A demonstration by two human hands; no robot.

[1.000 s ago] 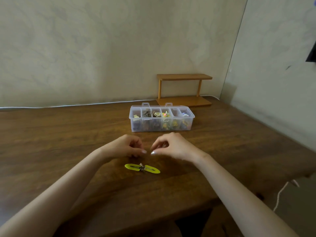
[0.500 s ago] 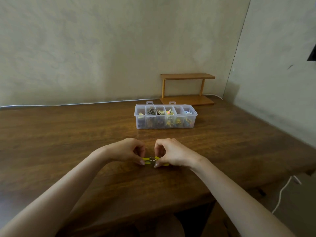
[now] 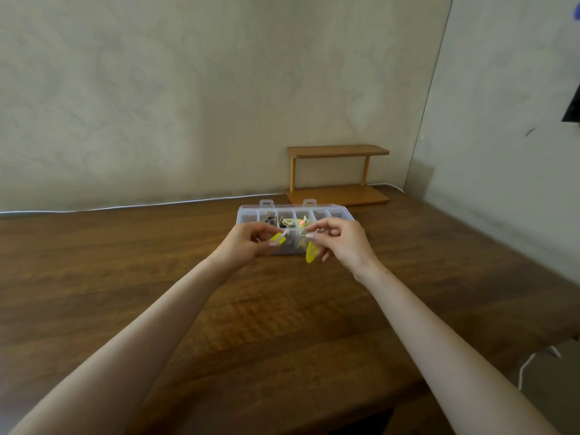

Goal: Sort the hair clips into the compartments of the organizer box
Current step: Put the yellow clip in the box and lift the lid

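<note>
- Nearest, bare wooden table (image 3: 282, 340); both forearms reach across it toward the far side.
- Left hand (image 3: 248, 243): thumb and forefinger pinch one yellow hair clip, the left clip (image 3: 277, 237), other fingers curled. Its long axis slants up and to the right, its free end toward the box.
- Right hand (image 3: 342, 243): thumb and forefinger pinch the right clip (image 3: 311, 253), also yellow, which hangs below the fingertips with its long axis close to upright. The remaining fingers are loosely spread.
- Organizer box (image 3: 251, 213), lid open, directly behind both hands: a single row of compartments running left to right. The middle ones hold clips; the contents of the end ones cannot be told.
- Key relation: both clips are held off the table, just at the box's near wall. The right hand appears nearer the compartment with yellow pieces, so a short forward reach should suffice.
- Farthest: wooden shelf (image 3: 337, 171) and white cable (image 3: 125, 206) along the wall.
</note>
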